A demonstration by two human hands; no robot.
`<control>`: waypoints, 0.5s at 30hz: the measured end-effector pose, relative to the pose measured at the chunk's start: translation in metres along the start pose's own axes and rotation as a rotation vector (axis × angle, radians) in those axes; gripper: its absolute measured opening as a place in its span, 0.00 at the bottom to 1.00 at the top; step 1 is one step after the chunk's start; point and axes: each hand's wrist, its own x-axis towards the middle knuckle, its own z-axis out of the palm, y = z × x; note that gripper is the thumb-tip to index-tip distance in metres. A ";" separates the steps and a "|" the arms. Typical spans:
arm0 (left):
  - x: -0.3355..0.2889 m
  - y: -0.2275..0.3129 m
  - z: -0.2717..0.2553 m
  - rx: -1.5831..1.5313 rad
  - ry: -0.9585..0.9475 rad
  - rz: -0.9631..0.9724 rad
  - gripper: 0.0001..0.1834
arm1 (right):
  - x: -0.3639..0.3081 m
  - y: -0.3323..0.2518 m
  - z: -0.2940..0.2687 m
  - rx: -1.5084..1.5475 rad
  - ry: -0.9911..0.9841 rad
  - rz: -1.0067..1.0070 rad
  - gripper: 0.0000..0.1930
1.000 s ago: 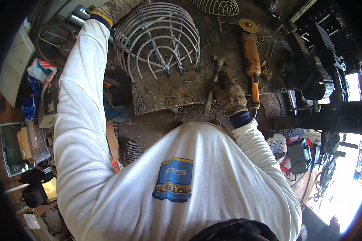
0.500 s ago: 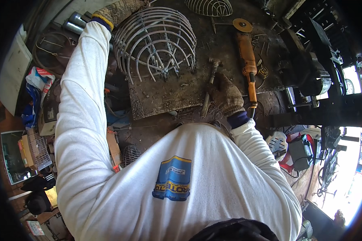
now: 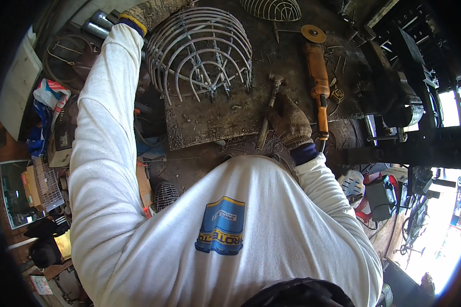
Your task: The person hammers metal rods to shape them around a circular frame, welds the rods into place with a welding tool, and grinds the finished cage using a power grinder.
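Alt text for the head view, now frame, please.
A person's gloved right hand grips a hammer at the near edge of a grimy workbench, while the gloved left hand is at the far left of a domed cage of curved metal rods. An orange angle grinder lies right of the hammer; another wire dome sits farther back.

Workbench is a dark, grimy slab, grit scattered near the front edge. Big curved wire cage toward the left, smaller pale cage at the far side, plus an orange angle grinder lying on the right near some thin metal scraps.
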 end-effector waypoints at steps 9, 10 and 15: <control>-0.024 0.021 -0.009 -0.752 -0.017 -0.399 0.24 | 0.000 0.001 -0.007 0.018 -0.021 0.047 0.29; -0.040 0.039 -0.022 -0.963 0.019 -0.649 0.26 | 0.000 -0.001 -0.004 0.019 -0.035 0.070 0.29; -0.121 0.058 0.060 -0.975 0.241 -1.123 0.32 | -0.001 0.003 0.005 -0.068 0.025 0.024 0.29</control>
